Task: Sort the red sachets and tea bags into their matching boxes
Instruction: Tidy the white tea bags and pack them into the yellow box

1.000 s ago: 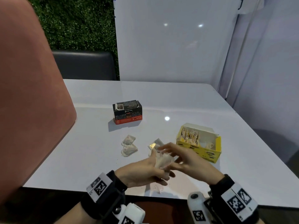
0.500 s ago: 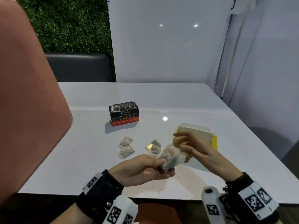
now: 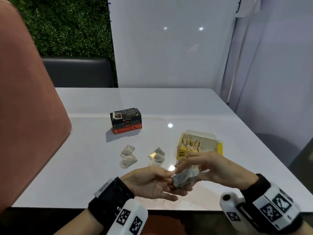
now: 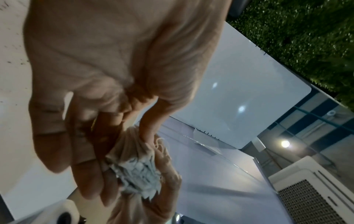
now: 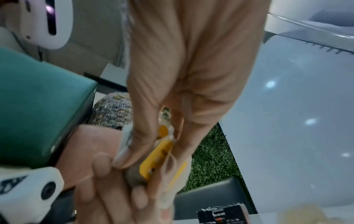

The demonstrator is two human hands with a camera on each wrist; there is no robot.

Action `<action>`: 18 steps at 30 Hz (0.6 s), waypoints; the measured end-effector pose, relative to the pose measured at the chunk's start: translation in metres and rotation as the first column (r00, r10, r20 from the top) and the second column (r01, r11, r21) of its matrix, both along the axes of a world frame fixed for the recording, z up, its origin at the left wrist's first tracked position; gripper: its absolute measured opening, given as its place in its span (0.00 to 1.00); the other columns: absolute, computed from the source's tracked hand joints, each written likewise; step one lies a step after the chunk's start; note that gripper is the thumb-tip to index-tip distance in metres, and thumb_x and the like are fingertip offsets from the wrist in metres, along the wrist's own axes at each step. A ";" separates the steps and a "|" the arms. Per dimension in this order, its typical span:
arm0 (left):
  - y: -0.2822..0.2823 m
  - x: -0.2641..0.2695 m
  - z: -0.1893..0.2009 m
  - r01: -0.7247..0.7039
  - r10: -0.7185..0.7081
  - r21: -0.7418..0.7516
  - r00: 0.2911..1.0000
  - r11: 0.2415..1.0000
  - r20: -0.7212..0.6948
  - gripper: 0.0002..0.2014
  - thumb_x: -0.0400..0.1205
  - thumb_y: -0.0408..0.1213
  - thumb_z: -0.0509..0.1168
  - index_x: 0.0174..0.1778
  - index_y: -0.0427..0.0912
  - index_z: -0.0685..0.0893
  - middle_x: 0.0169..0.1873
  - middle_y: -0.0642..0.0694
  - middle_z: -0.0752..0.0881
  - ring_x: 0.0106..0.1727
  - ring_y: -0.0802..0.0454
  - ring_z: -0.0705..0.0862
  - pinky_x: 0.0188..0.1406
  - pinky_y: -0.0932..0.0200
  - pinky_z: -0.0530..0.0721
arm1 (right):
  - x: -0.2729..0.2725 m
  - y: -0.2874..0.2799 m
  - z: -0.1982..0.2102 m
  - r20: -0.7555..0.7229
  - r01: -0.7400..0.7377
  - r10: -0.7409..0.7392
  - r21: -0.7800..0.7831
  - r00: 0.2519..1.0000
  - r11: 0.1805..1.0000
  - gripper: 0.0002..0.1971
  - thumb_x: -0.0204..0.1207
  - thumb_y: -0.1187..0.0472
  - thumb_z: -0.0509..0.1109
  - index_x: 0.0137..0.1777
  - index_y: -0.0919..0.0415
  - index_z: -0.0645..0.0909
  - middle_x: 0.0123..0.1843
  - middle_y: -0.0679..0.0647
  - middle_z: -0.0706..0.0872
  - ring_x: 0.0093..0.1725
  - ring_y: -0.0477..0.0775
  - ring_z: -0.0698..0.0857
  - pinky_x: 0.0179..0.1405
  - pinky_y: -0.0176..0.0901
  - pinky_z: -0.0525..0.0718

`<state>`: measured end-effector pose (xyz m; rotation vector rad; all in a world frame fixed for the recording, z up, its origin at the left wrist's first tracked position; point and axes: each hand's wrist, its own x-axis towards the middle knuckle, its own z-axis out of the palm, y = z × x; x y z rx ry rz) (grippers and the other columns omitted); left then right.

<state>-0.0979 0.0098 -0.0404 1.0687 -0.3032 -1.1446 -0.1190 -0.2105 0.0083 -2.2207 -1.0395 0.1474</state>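
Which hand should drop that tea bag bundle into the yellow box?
Right. The right hand already pinches the tea bag bundle by its strings and tags, right beside the yellow box; the left hand only cups it, farther from that box.

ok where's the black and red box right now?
In the head view the black and red box stands on the white table, left of centre, behind the loose tea bags and left of the yellow box.

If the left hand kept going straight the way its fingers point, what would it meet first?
The left hand points right, so it would meet the right hand first; both already hold the tea bag bundle. The yellow box probably sits farther back.
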 end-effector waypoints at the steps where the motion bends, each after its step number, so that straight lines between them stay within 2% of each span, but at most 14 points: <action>1: -0.003 0.003 -0.001 0.010 -0.011 0.003 1.000 1.000 0.026 0.21 0.75 0.48 0.70 0.61 0.41 0.84 0.57 0.44 0.87 0.57 0.53 0.86 0.55 0.60 0.83 | 0.002 -0.002 0.001 0.021 0.002 -0.002 -0.008 1.000 1.000 0.11 0.74 0.56 0.72 0.56 0.48 0.84 0.55 0.44 0.86 0.57 0.43 0.84 0.46 0.37 0.85; 4: -0.018 0.014 0.006 0.010 -0.017 0.057 0.991 0.998 0.132 0.21 0.82 0.51 0.56 0.65 0.42 0.78 0.58 0.44 0.86 0.58 0.53 0.85 0.56 0.60 0.82 | 0.012 -0.015 0.007 -0.005 0.106 -0.106 0.050 0.994 0.993 0.09 0.71 0.56 0.72 0.52 0.51 0.86 0.49 0.45 0.89 0.51 0.40 0.87 0.48 0.31 0.83; 6: -0.027 0.025 0.017 -0.152 0.105 0.149 0.952 0.977 0.288 0.20 0.84 0.49 0.52 0.63 0.40 0.76 0.56 0.44 0.87 0.54 0.53 0.86 0.53 0.58 0.82 | 0.029 -0.034 0.011 -0.004 0.269 -0.269 0.083 0.963 0.960 0.10 0.68 0.60 0.76 0.48 0.47 0.86 0.46 0.43 0.90 0.48 0.38 0.88 0.48 0.30 0.83; 7: -0.031 0.032 0.022 -0.280 0.184 0.189 0.893 0.941 0.410 0.19 0.85 0.48 0.53 0.64 0.38 0.74 0.57 0.43 0.87 0.53 0.53 0.86 0.50 0.59 0.82 | 0.041 -0.044 0.014 0.054 0.363 -0.366 0.061 0.929 0.930 0.12 0.66 0.64 0.78 0.46 0.46 0.87 0.44 0.43 0.90 0.46 0.39 0.88 0.49 0.31 0.83; 9: -0.039 0.049 0.028 -0.510 0.265 0.219 0.711 0.832 0.651 0.21 0.85 0.47 0.56 0.70 0.39 0.69 0.63 0.41 0.83 0.57 0.52 0.83 0.48 0.61 0.82 | 0.069 -0.061 0.014 0.204 0.508 -0.487 -0.067 0.849 0.859 0.15 0.65 0.70 0.78 0.47 0.52 0.88 0.44 0.49 0.90 0.46 0.47 0.88 0.49 0.35 0.83; 11: -0.051 0.065 0.028 -0.622 0.212 0.238 0.561 0.746 0.801 0.25 0.83 0.48 0.60 0.74 0.42 0.65 0.69 0.40 0.77 0.65 0.48 0.79 0.57 0.57 0.79 | 0.092 -0.066 0.009 0.315 0.561 -0.478 -0.277 0.820 0.780 0.13 0.67 0.73 0.76 0.50 0.59 0.87 0.46 0.55 0.89 0.48 0.55 0.88 0.47 0.37 0.81; 12: -0.058 0.072 0.026 -0.631 0.136 0.278 0.526 0.724 0.839 0.28 0.82 0.49 0.62 0.75 0.43 0.64 0.71 0.40 0.74 0.68 0.46 0.76 0.62 0.55 0.76 | 0.100 -0.067 0.004 0.352 0.568 -0.454 -0.371 0.818 0.735 0.12 0.70 0.72 0.74 0.51 0.59 0.86 0.48 0.57 0.88 0.50 0.57 0.87 0.47 0.38 0.80; 14: -0.074 0.082 0.020 -0.605 -0.012 0.390 0.532 0.694 0.847 0.32 0.81 0.51 0.63 0.78 0.44 0.60 0.74 0.37 0.68 0.73 0.42 0.71 0.67 0.52 0.72 | 0.108 -0.063 -0.004 0.401 0.564 -0.400 -0.515 0.824 0.646 0.13 0.73 0.71 0.69 0.54 0.58 0.85 0.52 0.59 0.86 0.52 0.60 0.85 0.46 0.41 0.79; 18: -0.091 0.096 0.003 -0.590 -0.115 0.498 0.566 0.635 0.816 0.32 0.83 0.45 0.62 0.81 0.45 0.56 0.74 0.32 0.68 0.73 0.36 0.70 0.70 0.48 0.70 | 0.105 -0.047 -0.013 0.427 0.562 -0.365 -0.627 0.827 0.539 0.11 0.77 0.69 0.64 0.56 0.61 0.83 0.53 0.59 0.84 0.50 0.60 0.85 0.39 0.42 0.76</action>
